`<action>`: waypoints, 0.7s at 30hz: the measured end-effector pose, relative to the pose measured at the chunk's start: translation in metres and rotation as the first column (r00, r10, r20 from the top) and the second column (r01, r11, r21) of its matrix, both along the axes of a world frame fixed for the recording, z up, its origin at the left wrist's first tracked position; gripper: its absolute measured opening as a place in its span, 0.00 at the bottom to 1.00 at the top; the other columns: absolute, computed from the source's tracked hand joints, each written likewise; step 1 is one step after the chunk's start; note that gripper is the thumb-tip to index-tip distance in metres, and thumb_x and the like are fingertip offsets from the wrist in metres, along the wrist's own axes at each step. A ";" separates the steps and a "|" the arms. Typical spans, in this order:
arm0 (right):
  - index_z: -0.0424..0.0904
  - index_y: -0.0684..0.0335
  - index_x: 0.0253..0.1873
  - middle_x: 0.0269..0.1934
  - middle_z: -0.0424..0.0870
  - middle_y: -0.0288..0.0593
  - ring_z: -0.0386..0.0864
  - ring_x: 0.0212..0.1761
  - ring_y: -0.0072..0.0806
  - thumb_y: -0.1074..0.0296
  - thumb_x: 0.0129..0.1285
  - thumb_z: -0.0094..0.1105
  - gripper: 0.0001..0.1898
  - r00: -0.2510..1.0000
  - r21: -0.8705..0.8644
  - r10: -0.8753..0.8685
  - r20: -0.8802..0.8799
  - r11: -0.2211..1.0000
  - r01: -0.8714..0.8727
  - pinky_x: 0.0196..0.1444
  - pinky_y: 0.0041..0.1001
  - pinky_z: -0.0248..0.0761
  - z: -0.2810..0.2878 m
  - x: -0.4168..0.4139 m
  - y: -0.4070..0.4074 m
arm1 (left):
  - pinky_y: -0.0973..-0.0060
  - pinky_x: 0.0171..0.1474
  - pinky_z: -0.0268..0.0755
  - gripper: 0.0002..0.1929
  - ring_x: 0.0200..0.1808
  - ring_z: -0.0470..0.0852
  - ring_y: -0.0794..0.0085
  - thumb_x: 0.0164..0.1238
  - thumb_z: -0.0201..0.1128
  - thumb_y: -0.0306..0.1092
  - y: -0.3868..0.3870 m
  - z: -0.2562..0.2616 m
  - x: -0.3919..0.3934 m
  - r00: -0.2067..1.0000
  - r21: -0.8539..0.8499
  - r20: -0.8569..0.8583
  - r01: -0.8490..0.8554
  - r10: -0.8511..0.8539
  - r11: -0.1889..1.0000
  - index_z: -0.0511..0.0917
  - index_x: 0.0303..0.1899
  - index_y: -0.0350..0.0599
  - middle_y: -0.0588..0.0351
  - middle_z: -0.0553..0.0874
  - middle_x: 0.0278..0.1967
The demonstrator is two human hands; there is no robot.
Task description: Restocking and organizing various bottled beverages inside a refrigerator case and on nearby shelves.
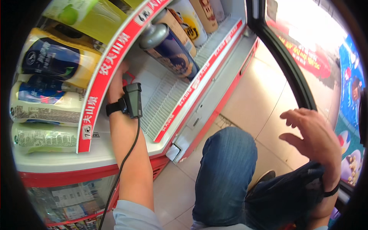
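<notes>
My left hand (122,69) reaches into the open display cooler, below a shelf's red price strip (116,54); its fingers are mostly hidden behind that strip. On its wrist a black strap holds a dark device (133,100) with a cable running down the forearm. A red thin item (129,77) shows beside the hand; whether I touch it I cannot tell. To the right, a dark blue can with a silver top (172,51) stands on the white wire shelf (161,103). My right hand (313,138) is raised near the door frame, fingers apart, holding nothing.
Yellow-labelled bottles (57,57) and pale green ones (47,138) fill the upper shelf at left. The cooler's black-framed door (293,66) stands open at right. My jeans-clad knee (230,155) is bent beside the cooler's red edge, above the tiled floor (267,95).
</notes>
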State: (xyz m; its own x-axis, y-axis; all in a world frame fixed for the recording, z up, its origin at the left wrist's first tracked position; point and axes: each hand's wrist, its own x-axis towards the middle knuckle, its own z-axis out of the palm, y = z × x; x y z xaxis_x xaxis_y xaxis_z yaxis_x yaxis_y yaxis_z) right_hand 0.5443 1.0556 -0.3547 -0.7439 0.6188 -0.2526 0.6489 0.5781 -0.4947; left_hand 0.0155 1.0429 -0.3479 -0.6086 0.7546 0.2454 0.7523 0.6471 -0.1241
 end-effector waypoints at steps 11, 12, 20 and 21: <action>0.82 0.68 0.52 0.39 0.87 0.53 0.84 0.45 0.50 0.64 0.61 0.72 0.18 1.000 0.013 -0.015 0.024 1.000 0.015 0.49 0.42 0.76 0.001 -0.001 0.000 | 0.57 0.61 0.76 0.34 0.56 0.85 0.45 0.58 0.76 0.51 -0.026 -0.019 0.043 0.992 0.097 0.118 -0.045 0.033 0.994 0.79 0.59 0.35 0.41 0.87 0.54; 0.82 0.68 0.52 0.39 0.87 0.53 0.84 0.45 0.50 0.64 0.61 0.72 0.18 0.999 0.015 -0.025 0.031 1.000 0.024 0.49 0.42 0.76 0.000 0.001 0.002 | 0.57 0.61 0.76 0.35 0.56 0.85 0.45 0.57 0.77 0.52 -0.029 -0.031 0.068 0.991 0.093 0.131 -0.038 0.026 0.995 0.79 0.60 0.35 0.41 0.87 0.54; 0.82 0.69 0.52 0.38 0.86 0.53 0.84 0.44 0.49 0.64 0.61 0.73 0.19 1.000 0.036 0.015 0.018 0.999 -0.016 0.49 0.41 0.75 0.001 -0.005 0.002 | 0.57 0.67 0.70 0.54 0.64 0.79 0.46 0.42 0.87 0.44 -0.022 -0.050 0.160 0.832 0.722 0.325 0.088 -0.449 0.686 0.65 0.69 0.29 0.34 0.79 0.62; 0.82 0.69 0.52 0.38 0.86 0.53 0.84 0.44 0.49 0.64 0.61 0.73 0.19 1.000 0.026 0.022 0.015 0.999 -0.022 0.49 0.41 0.75 0.000 -0.005 0.001 | 0.57 0.66 0.70 0.51 0.62 0.80 0.47 0.42 0.87 0.45 -0.016 -0.056 0.168 0.805 0.784 0.360 0.013 -0.472 0.621 0.67 0.66 0.29 0.35 0.80 0.60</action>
State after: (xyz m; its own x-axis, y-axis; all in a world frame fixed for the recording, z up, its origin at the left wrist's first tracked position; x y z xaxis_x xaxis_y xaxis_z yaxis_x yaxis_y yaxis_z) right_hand 0.5391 1.0571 -0.3549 -0.7537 0.6089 -0.2474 0.6429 0.6049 -0.4698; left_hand 0.1832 1.0266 -0.4037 -0.6252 0.6023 0.4963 0.6877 0.1246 0.7152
